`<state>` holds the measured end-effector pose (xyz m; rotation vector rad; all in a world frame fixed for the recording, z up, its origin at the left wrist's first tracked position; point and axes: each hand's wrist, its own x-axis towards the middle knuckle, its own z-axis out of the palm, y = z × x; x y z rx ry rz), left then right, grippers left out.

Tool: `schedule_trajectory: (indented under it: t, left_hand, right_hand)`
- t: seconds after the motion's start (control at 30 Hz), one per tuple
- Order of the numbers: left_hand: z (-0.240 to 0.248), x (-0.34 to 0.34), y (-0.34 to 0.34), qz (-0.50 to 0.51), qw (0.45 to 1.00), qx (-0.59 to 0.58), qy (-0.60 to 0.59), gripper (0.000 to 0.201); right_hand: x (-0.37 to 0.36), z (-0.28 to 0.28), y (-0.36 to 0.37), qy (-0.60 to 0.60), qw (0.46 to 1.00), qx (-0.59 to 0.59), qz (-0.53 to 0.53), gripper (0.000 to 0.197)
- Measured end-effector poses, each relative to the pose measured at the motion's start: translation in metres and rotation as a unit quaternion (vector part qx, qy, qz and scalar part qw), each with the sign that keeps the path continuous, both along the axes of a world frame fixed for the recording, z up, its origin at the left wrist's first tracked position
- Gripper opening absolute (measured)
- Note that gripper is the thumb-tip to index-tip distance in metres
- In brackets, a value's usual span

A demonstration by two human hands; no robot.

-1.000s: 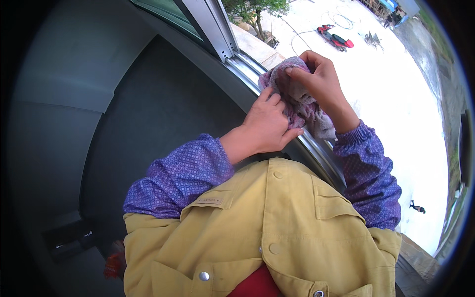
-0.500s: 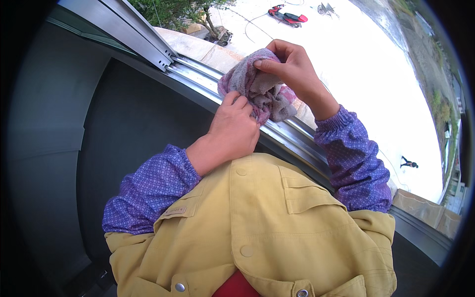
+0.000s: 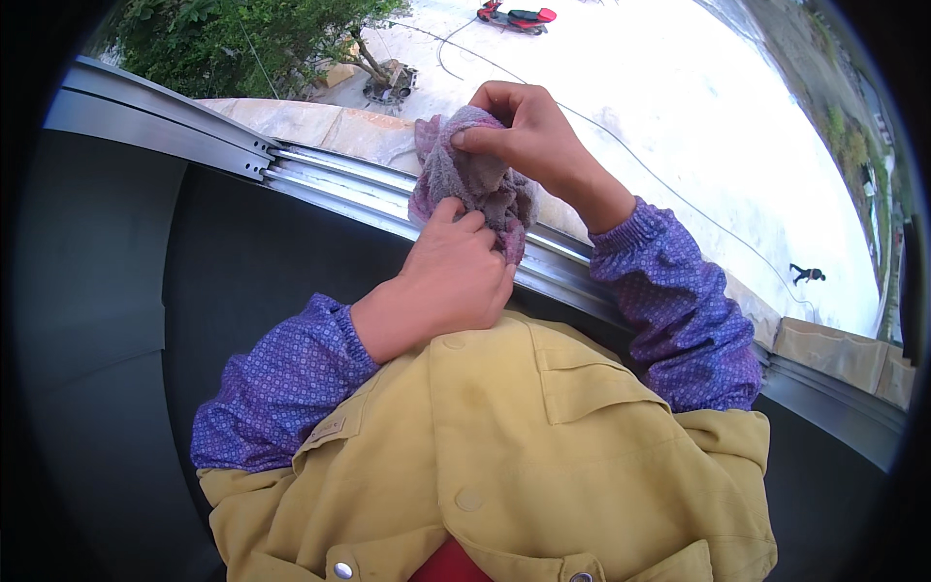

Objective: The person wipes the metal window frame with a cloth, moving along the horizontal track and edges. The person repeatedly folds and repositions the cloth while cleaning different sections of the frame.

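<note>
A crumpled grey and pink cloth [image 3: 475, 165] is bunched between my two hands, over the metal window track [image 3: 349, 184]. My right hand [image 3: 533, 136] pinches its upper part between thumb and fingers. Lower down, my left hand [image 3: 446, 272] grips the near side of the cloth, its fingers curled into the folds; the fingertips are partly hidden. Both forearms wear purple patterned sleeves [image 3: 674, 301]. The cloth covers a stretch of the track's grooves, and I cannot tell whether it touches the metal.
An aluminium window frame [image 3: 165, 121] joins the track at the left. Beyond lies a stone ledge [image 3: 320, 126], with a leafy tree [image 3: 223, 48] outside. Far below on pale ground are a red scooter [image 3: 519, 17], a long hose or cable [image 3: 659, 175] and a person [image 3: 807, 274]. A dark panel [image 3: 262, 242] stands on the near side.
The view has turned, so the frame and track lie flatter and more of the tree shows. My right hand and the cloth's top have shifted left; both hands keep hold of the cloth.
</note>
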<state>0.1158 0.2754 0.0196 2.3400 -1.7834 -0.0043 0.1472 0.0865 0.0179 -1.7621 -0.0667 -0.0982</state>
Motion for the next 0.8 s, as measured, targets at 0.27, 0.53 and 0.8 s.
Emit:
schedule_trajectory:
  t: [0.27,0.53,0.8]
  left_hand:
    - [0.013,0.018,0.02,0.039,0.994,-0.092,0.038,0.011]
    - [0.012,0.011,0.018,0.042,0.999,-0.027,-0.004,0.02]
    - [0.011,0.051,0.021,-0.036,0.998,0.049,-0.012,0.02]
  right_hand:
    - [0.0,-0.005,0.003,-0.038,0.999,-0.015,-0.008,0.018]
    - [-0.004,-0.008,-0.001,-0.046,0.999,-0.017,-0.012,0.017]
    - [-0.002,-0.01,0.005,-0.049,0.999,-0.023,0.002,0.016]
